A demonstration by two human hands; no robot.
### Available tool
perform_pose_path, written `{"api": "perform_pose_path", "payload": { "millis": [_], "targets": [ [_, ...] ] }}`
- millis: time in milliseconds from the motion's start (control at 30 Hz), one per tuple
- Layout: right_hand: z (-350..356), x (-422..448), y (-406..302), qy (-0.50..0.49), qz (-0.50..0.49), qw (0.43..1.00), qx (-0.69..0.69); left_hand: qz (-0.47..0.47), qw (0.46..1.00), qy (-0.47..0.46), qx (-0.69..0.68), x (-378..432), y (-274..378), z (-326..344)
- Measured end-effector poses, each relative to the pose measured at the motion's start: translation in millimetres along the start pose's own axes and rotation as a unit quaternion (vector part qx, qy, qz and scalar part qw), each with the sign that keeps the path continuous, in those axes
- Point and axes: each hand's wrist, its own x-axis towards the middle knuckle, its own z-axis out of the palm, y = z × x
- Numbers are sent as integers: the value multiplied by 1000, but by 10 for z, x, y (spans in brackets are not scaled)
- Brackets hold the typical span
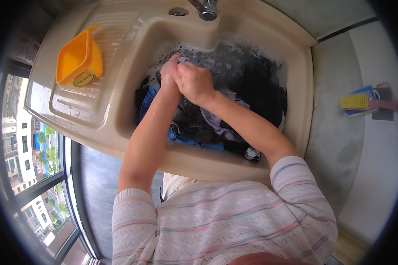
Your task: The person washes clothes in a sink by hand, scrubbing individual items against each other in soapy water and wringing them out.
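Note:
Both my hands meet over the left part of a beige laundry sink [219, 164] filled with soapy dark water and soaking clothes. My left hand [169, 73] is pressed against my right hand [197, 82], whose fingers are curled over. A small bit of light bluish cloth [184, 60] shows at the fingertips; which hand grips it I cannot tell. Black garments [262, 86] float on the right. A pale lilac cloth [215, 121] lies under my right forearm, and blue fabric [147, 102] lies by my left forearm, with more blue cloth along the near wall.
A yellow plastic scoop or container [96, 61] rests on the ribbed washboard [76, 102] left of the basin. The metal faucet [208, 13] juts over the far edge. Brushes [358, 101] hang on the right wall. A window [36, 149] is at the left.

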Motion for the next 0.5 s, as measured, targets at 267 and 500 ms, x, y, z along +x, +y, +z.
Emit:
{"api": "perform_pose_path", "payload": {
  "millis": [267,500],
  "targets": [
    [-412,295,1289,2,179,984,7,-187,958,-155,155,-518,1246,592],
    [-572,292,644,-171,154,925,301,123,869,-245,412,-495,1135,433]
  ]
}}
